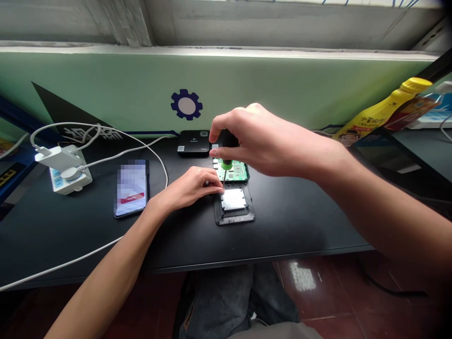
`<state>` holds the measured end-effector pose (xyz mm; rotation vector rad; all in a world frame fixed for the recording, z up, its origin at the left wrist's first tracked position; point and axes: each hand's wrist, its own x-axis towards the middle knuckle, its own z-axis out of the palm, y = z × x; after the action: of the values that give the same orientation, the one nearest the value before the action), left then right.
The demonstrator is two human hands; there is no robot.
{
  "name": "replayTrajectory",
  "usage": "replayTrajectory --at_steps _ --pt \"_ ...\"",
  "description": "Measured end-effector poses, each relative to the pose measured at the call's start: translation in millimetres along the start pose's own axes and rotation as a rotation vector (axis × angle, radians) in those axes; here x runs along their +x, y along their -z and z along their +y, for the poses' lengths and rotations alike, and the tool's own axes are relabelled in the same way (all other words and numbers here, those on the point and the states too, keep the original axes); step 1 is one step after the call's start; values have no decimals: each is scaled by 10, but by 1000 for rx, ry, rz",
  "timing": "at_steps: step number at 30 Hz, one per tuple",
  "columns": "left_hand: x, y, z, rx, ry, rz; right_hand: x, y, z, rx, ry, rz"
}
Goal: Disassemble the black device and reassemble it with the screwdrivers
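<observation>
The right hand [263,141] held a screwdriver [227,165] near vertical, its green collar below the fingers and its shaft directed at the upper left corner of a silver plate [233,199]. The plate sat on a black cover [235,220]. The left hand [192,188] was positioned with its fingertips at the shaft's lower end; contact could not be confirmed. A green circuit board [238,172] lay just behind the cover. A phone [131,188] lay left of the left hand, near a white power strip [68,182].
</observation>
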<state>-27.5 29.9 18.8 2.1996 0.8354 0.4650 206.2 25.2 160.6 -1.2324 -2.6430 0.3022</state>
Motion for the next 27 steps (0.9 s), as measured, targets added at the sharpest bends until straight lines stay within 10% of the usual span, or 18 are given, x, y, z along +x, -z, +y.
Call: replayTrajectory --at_steps 27 --pt "-30 -3 -47 -3 9 18 -104 -15 -351 -146 30 -18"
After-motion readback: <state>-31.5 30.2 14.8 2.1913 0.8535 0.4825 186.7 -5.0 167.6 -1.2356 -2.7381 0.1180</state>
